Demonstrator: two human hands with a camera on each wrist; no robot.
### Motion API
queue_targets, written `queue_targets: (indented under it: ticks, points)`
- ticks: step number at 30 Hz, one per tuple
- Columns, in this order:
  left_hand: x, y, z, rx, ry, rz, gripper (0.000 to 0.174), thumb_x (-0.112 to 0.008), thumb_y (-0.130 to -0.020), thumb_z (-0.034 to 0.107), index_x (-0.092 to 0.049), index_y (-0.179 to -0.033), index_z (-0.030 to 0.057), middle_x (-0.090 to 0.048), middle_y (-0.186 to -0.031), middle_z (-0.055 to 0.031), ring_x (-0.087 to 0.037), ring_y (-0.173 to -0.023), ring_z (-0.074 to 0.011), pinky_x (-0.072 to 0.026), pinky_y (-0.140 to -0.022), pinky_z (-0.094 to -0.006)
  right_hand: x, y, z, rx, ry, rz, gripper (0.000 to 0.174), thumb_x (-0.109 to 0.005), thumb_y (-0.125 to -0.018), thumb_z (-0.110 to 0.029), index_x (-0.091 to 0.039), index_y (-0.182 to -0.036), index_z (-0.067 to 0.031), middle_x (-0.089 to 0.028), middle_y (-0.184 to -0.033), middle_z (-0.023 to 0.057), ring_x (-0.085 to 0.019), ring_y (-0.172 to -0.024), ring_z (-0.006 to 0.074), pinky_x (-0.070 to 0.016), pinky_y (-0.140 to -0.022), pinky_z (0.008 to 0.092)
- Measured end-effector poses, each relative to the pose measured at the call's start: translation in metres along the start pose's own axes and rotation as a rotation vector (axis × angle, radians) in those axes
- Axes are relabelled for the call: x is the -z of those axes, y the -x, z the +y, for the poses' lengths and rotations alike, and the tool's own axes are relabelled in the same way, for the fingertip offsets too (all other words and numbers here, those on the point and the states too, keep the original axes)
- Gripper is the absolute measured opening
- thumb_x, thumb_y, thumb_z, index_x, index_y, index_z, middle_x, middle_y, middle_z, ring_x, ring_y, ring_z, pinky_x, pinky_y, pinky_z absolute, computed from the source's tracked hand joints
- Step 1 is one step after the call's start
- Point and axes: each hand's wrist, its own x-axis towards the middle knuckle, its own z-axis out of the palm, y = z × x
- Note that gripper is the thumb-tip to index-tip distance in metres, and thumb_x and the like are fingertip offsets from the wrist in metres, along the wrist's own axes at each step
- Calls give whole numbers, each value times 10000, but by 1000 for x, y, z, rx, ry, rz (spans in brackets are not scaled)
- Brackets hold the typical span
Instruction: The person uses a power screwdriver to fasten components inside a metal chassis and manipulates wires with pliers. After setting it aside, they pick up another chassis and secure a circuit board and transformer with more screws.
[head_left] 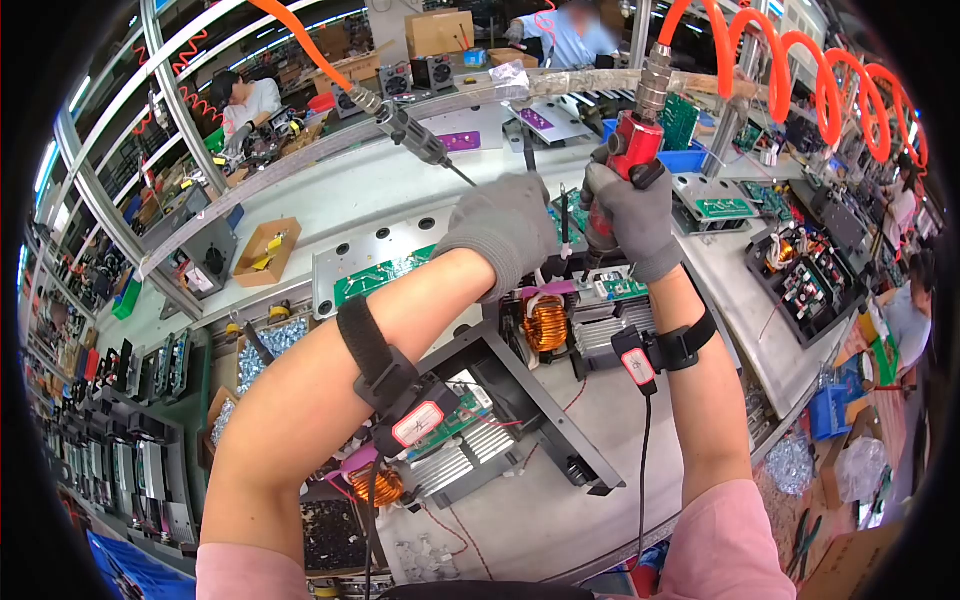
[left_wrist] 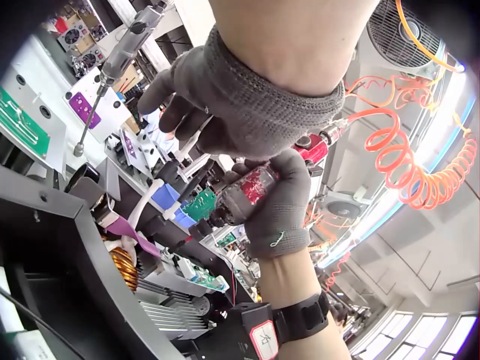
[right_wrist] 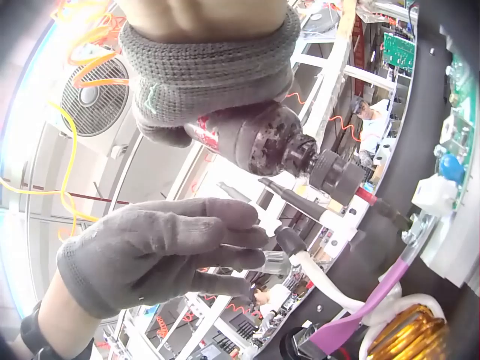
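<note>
My right hand (head_left: pixel 635 220) grips a red and black air screwdriver (head_left: pixel 630 148), its bit pointing down into a black housing. In the right wrist view the driver's chuck (right_wrist: pixel 335 177) and reddish bit reach toward the unit's circuit board. Across from it is my left hand (right_wrist: pixel 150 255), fingers extended and slightly spread beside a white cable (right_wrist: pixel 322 281) with a black sleeve. Its palm looks empty in the left wrist view. Below both hands sit a copper coil (head_left: pixel 545 323), a purple strip (right_wrist: pixel 360 315) and a ribbed heat sink (head_left: pixel 600 343).
A grey screwdriver (head_left: pixel 410 132) hangs at the left on an orange hose. Nearer me lies another black housing (head_left: pixel 530 385) with a coil and heat sink. A cardboard box (head_left: pixel 265 255) stands left, and a further open unit (head_left: pixel 805 280) right. Orange coiled hose (head_left: pixel 780 70) hangs overhead.
</note>
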Motion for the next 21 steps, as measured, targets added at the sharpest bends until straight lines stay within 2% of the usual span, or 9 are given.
queue_targets:
  ticks: [1,4,7,18,20,21]
  points:
    - [0,-2,0,-3,-1,-3,347,-560,-843,254,-597,-1166,136,-608,-1180,-122,-583,-1106,-274,-451,-947,-369,0,0,0,-6,-8,1,171,-623,-814,-75,-561,-963,-19,-596,-734,44,-582,-617,129,-491,-578,285]
    - [0,-8,3,66,92,119,399,-540,-834,123,-527,-1231,146,-568,-1254,-108,-571,-1129,-282,-446,-966,-357,-1,0,1,-2,-14,6,167,-628,-812,-77,-564,-957,-22,-599,-728,40,-580,-615,124,-484,-573,278]
    - [-1,-6,4,72,123,169,403,-535,-834,124,-521,-1236,153,-558,-1270,-97,-565,-1138,-283,-443,-971,-359,-2,0,1,19,2,6,169,-630,-812,-80,-566,-957,-22,-599,-722,36,-579,-613,120,-481,-572,274]
    - [-4,-8,0,59,157,141,405,-516,-830,109,-524,-1232,157,-555,-1276,-99,-559,-1150,-273,-434,-980,-365,0,0,1,-17,15,8,179,-630,-814,-83,-571,-967,-13,-604,-732,40,-582,-623,124,-486,-579,282]
    - [-4,-9,0,56,154,146,402,-514,-830,108,-526,-1229,157,-556,-1275,-100,-560,-1149,-272,-436,-978,-364,-2,1,1,-17,-2,30,207,-694,-767,-111,-566,-918,-49,-584,-718,4,-533,-598,74,-451,-543,247]
    - [-4,-9,0,55,149,142,405,-514,-830,107,-523,-1232,159,-559,-1271,-102,-562,-1145,-274,-437,-975,-365,-3,1,1,-18,-2,30,207,-694,-767,-111,-566,-918,-49,-584,-718,4,-533,-598,74,-451,-543,247]
